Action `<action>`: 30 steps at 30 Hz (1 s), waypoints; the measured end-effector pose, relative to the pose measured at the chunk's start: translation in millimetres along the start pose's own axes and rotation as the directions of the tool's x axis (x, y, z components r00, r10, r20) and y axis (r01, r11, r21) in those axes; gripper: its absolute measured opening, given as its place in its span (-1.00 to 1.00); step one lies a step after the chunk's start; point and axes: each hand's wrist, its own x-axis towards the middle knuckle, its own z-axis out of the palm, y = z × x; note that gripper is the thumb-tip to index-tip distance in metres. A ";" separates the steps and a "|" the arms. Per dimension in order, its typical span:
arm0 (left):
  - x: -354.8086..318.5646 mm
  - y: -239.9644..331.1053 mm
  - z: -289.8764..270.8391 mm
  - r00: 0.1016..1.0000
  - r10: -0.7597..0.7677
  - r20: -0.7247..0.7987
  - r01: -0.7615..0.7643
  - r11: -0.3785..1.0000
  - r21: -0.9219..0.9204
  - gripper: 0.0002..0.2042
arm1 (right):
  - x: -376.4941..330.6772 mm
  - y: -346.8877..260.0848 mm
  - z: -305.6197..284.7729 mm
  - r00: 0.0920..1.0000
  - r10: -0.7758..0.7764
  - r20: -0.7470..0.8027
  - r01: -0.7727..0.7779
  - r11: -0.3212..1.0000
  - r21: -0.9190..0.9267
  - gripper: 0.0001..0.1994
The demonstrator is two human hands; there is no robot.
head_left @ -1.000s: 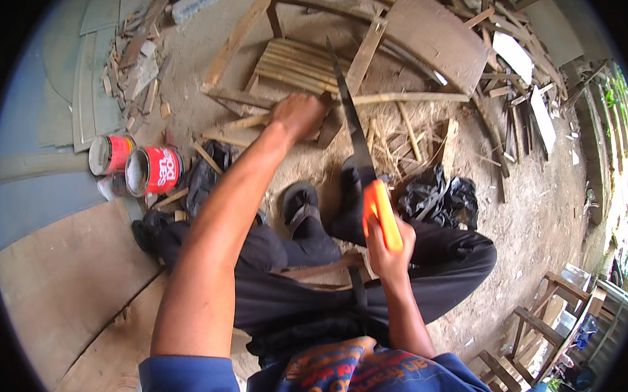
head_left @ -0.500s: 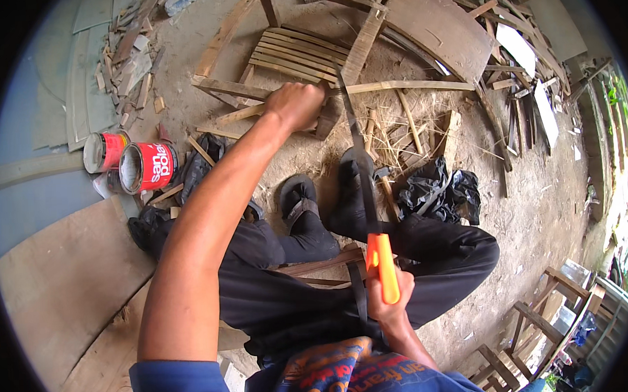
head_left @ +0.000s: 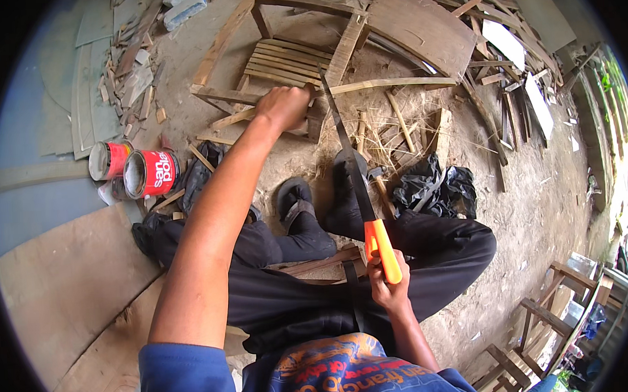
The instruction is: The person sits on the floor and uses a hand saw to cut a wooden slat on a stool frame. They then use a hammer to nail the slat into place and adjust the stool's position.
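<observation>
Two bare hands were in view, both at work on wood low to the ground. The right hand (head_left: 388,280) was closed around the orange handle (head_left: 382,245) of a handsaw, fingers wrapped and thumb side up, just above the lap. The dark blade (head_left: 352,159) ran forward from it, leaning slightly left, its narrow tip reaching the wooden frame (head_left: 225,40) on the floor ahead. Contact between teeth and wood: could not tell.

The left hand (head_left: 283,108) was curled into a fist at the near side of that frame, left of the blade, and had hold of it; the exact piece gripped was hidden under the fingers. A short wooden block (head_left: 315,121) stood just right of the knuckles. A pale wooden strip (head_left: 397,84) extended rightward from near the blade's far end.

Inside the frame lay a slatted panel (head_left: 287,62); a flat brown board (head_left: 427,26) leaned at its right. Dry straw-like shavings (head_left: 390,142) were scattered on the floor right of the blade, with a crumpled black plastic bag (head_left: 436,190) nearer the right knee.

Left of the left forearm: two red-labelled cans (head_left: 150,174), side by side and tilted. Nearer the body on that side, a brown wooden sheet (head_left: 65,277). Far right: a heap of scrap wood (head_left: 512,68).
</observation>
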 end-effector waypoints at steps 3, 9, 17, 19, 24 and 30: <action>1.9 -2.4 2.9 1.000 0.014 0.010 -0.015 1.000 0.011 -0.73 | -4.9 0.4 7.2 1.000 0.018 -0.007 -0.019 0.995 -0.095 -0.83; 2.5 -1.9 7.9 0.995 -0.019 0.093 0.021 0.999 -0.024 -0.60 | 70.2 -10.9 39.7 0.988 0.040 -0.151 -0.052 0.996 -0.077 -0.92; 3.7 -7.1 11.3 0.999 -0.024 0.045 0.025 1.000 -0.011 -0.60 | 118.0 -17.8 68.6 0.983 0.016 -0.182 -0.029 0.997 -0.067 -0.85; 0.0 0.4 2.4 0.998 -0.001 0.062 0.001 1.000 -0.010 -0.68 | 64.6 -21.7 47.2 0.990 0.051 -0.133 -0.070 0.987 -0.145 -0.90; 3.7 -4.2 8.4 0.998 0.025 0.058 -0.026 1.000 0.017 -0.83 | 14.3 -30.5 23.1 0.991 0.032 -0.129 -0.061 0.972 -0.228 -0.95; 1.2 5.9 -6.3 1.000 -0.006 0.014 0.007 0.999 -0.047 -0.75 | 178.5 -11.7 84.3 0.985 0.065 -0.160 -0.089 0.985 -0.146 -0.87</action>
